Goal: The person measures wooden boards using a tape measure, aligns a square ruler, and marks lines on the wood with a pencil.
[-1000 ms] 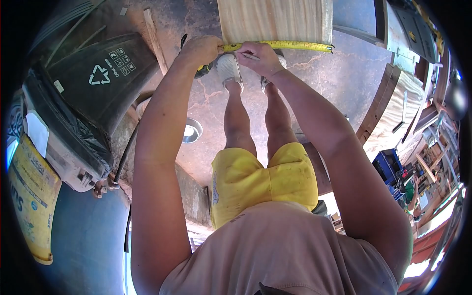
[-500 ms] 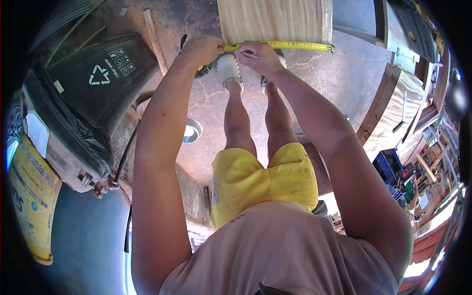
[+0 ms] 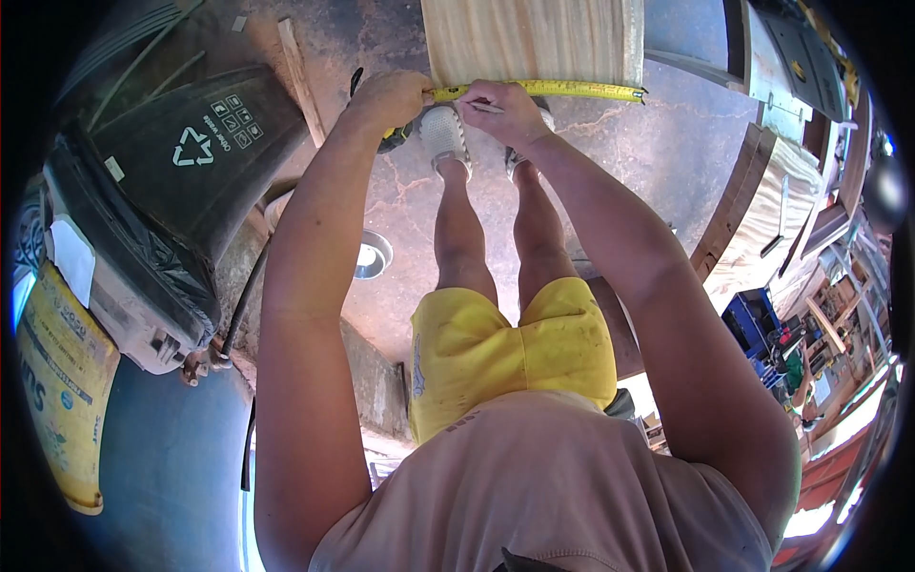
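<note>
A yellow tape measure (image 3: 581,90) is drawn out along the near edge of a wooden board (image 3: 534,38), its hooked end at the board's right corner. My left hand (image 3: 396,97) is closed around the tape at the board's left corner, with part of the case showing beneath it. My right hand (image 3: 507,112) rests at the tape near the middle of the edge. Its fingers are pinched on a thin pale pencil-like stick (image 3: 486,107), whose exact kind I cannot make out.
A black waste bin (image 3: 191,143) lies at the left, with a yellow sack (image 3: 62,381) nearby. A round metal bowl (image 3: 374,255) stands on the floor by my legs. Wooden panels (image 3: 767,205) lean at the right, and a blue crate (image 3: 753,324) sits beyond them.
</note>
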